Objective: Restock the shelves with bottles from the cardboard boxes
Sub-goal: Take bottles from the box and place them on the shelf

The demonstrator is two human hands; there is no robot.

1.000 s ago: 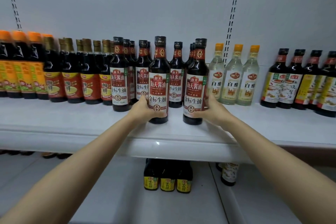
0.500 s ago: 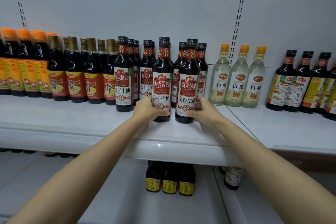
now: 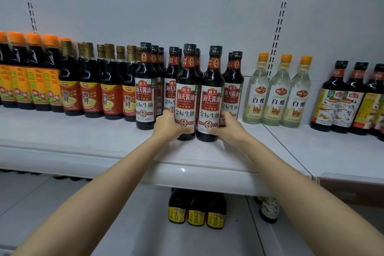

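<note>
Bottles are what this job is about, and the biggest thing to be seen is the white shelf [image 3: 83, 141] that they stand on. A long row of bottles is set along it from 9 o'clock to 3 o'clock. At 9 o'clock the orange-capped bottles [image 3: 22, 77] are found, then the gold-capped bottles [image 3: 97, 87]. At 3 o'clock the clear vinegar bottles [image 3: 276, 91] are lined up, and more dark bottles [image 3: 340, 97] are seen past them. A lower shelf [image 3: 128, 224] is seen at 6 o'clock, with three small yellow-label bottles [image 3: 196, 212] on it. No cardboard box is in view.

In the middle, the dark soy sauce group [image 3: 172, 81] is packed close. At its front two bottles are stood side by side, touching or nearly so. The left soy bottle [image 3: 185, 93] is held low down by the left hand [image 3: 170, 124], with the fingers curled round its base. The right soy bottle [image 3: 211, 97] is held low down by the right hand [image 3: 227, 124] in the same way. Both look to be resting on the shelf, upright.

It is judged that the two bottles are being set into their place at the front of the group. Some things could go wrong. If they are pushed back too hard, the bottles behind could be knocked and tipped like dominoes. If a hand is pulled away fast, a bottle could be dragged forward and dropped off the edge at 6 o'clock. The glass could break.
</note>
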